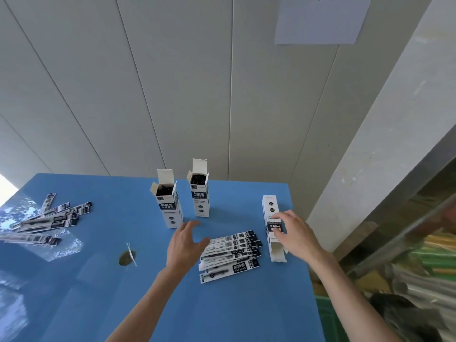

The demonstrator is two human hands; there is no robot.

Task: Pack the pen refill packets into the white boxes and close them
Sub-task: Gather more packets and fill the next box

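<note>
Two open white boxes (169, 206) upright, third box (272, 228) lying, packets (230, 255) fanned flat
</note>
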